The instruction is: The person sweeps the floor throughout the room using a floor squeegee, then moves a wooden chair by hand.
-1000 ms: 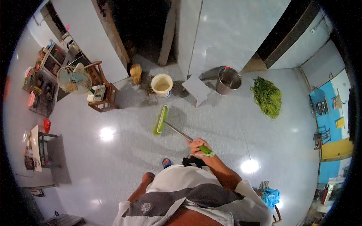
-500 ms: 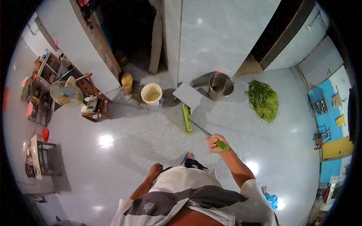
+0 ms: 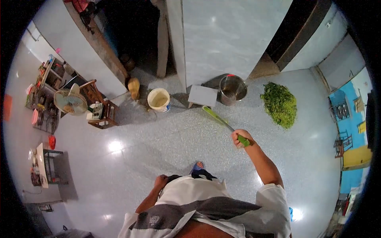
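Note:
My right hand is closed round the green-ended handle of a broom. The broom's green head lies just in front of a low grey stool, at its lower edge. My left hand rests by my waist at the dark cloth there, its fingers curled; anything inside them is hidden. A steel bucket with a red mark on its rim stands right of the stool, and a white bucket stands to its left.
A heap of green leaves lies on the floor at the right. On the left are a fan, a wooden chair, a small table and a cluttered shelf. Two doorways open in the far wall.
My right hand has moved up and right with the broom, whose head has turned and shifted right. The stool now sits squarer and a little further right. My left hand has barely moved.

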A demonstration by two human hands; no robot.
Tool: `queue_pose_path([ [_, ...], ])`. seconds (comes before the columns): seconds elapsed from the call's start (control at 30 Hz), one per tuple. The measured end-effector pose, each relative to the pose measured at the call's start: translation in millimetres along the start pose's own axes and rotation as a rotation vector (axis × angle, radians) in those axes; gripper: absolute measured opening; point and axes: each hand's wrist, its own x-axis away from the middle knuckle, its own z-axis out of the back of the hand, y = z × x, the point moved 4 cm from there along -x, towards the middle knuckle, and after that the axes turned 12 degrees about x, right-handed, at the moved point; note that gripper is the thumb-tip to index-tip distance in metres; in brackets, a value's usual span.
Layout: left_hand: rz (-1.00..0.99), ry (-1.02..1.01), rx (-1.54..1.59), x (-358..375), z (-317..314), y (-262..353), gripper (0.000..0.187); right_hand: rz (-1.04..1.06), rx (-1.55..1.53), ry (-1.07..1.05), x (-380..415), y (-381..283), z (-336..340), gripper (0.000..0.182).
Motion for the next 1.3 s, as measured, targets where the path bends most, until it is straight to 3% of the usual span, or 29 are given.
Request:
queue_pose_path([
  [0.23, -0.079, 0.001, 0.075, -1.0, -0.9, 10.1, 0.027, 0.167, -0.007, 0.165, -21.9, 4.4, 2.6, 0.020],
  [0.37, -0.077, 0.048, 0.127, 4.2, 7.0, 39.5, 0.026, 0.160, 0.019, 0.145, -19.1, 21.8, -33.7, 0.025],
  [0.47, 0.024, -0.004, -0.037, -5.8, 8.9, 40.5, 0.027, 0.175, -0.023, 0.045, -14.1, 36.6, -77.8, 0.024],
  [0.53, -0.160, -0.085, -0.071, -34.3, 0.8, 14.9, 0.026, 0.112, 0.082, 0.115, 7.4, 41.7, -124.0, 0.026],
  [0.63, -0.305, -0.043, -0.225, -62.4, -2.8, 2.7, 0.026, 0.075, -0.037, 0.004, 18.1, 52.8, -174.0, 0.025],
  [0.7, -0.289, -0.083, -0.149, -59.5, 6.8, 18.0, 0.026, -0.109, -0.295, -0.370, 12.0, 68.9, -201.1, 0.016],
  [0.73, -0.273, -0.107, -0.071, -60.2, 11.0, 25.3, 0.026, -0.106, -0.302, -0.364, 6.3, 74.1, -202.7, 0.016],
  [0.83, -0.265, -0.186, -0.172, -61.6, 16.1, 34.5, 0.026, -0.111, -0.778, -0.802, -11.3, 86.9, -222.0, 0.018],
  [0.93, -0.302, -0.214, -0.224, -58.8, 19.1, 32.0, 0.025, -0.054, -0.802, -0.671, -18.9, 95.5, -229.2, 0.021],
  [0.97, -0.345, -0.207, -0.192, -59.6, 19.0, 28.2, 0.025, -0.418, -1.154, -0.731, -21.7, 96.3, -234.3, 0.020],
  [1.0, -0.343, -0.208, -0.195, -59.0, 18.3, 21.9, 0.025, -0.419, -1.157, -0.732, -18.0, 101.7, -237.2, 0.020],
  [1.07, -0.212, -0.180, -0.216, -53.7, 19.9, 10.6, 0.025, 0.445, -0.343, -0.279, -13.3, 103.8, -222.2, 0.027],
  [1.1, -0.209, -0.190, -0.221, -51.4, 21.4, 6.7, 0.025, 0.443, -0.353, -0.273, -20.3, 110.9, -210.0, 0.027],
  [1.17, -0.215, -0.336, -0.377, -56.1, 8.9, -21.1, 0.025, 0.457, 0.276, -0.151, -28.4, 134.2, -161.1, 0.042],
  [1.2, -0.221, -0.354, -0.383, -54.4, 8.3, -19.1, 0.025, 0.558, 0.489, -0.084, -22.9, 140.3, -135.6, 0.036],
  [1.23, -0.236, -0.411, -0.476, -52.1, 8.6, -13.5, 0.026, 0.602, 0.458, -0.060, -12.7, 148.2, -105.7, 0.031],
  [1.3, -0.265, -0.468, -0.575, -60.6, 4.1, -17.2, 0.026, 0.250, -0.598, -0.333, 23.4, 171.4, -53.7, 0.023],
])
